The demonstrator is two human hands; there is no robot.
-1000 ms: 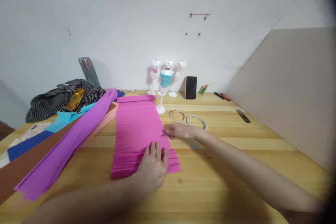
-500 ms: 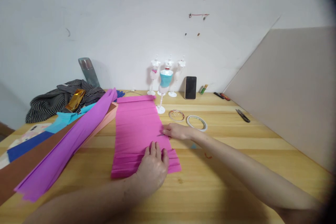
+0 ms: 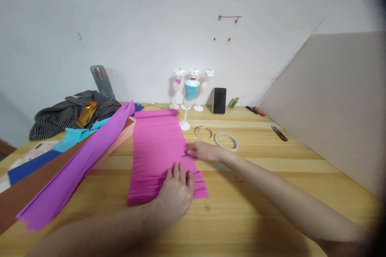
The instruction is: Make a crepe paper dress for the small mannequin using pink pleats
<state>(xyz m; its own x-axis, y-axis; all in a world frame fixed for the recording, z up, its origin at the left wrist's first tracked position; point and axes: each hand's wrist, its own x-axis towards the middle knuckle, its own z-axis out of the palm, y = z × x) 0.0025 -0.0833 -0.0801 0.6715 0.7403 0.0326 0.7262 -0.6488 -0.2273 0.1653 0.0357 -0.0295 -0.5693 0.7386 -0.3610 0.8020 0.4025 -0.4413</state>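
A strip of pink crepe paper (image 3: pixel 157 144) lies flat on the wooden table (image 3: pixel 271 160), running away from me. My left hand (image 3: pixel 176 190) presses its near end flat, fingers stretched out on the paper. My right hand (image 3: pixel 203 151) rests at the strip's right edge, closed on a small metal tool (image 3: pixel 185 155) whose tip points onto the paper; it looks like small scissors.
A purple paper roll (image 3: pixel 78 168), brown, peach and blue sheets lie at the left. Striped cloth (image 3: pixel 69 112) and a grey flask (image 3: pixel 101 82) sit behind. Three small mannequins (image 3: pixel 191 88), a phone (image 3: pixel 219 100), two tape rings (image 3: pixel 226 140) and snips (image 3: pixel 279 133) stand farther back. A grey board (image 3: pixel 337 104) leans on the right.
My right hand has slid slightly left along the paper's edge, the tool's tip now a little farther onto the pink strip. My left hand has stayed put.
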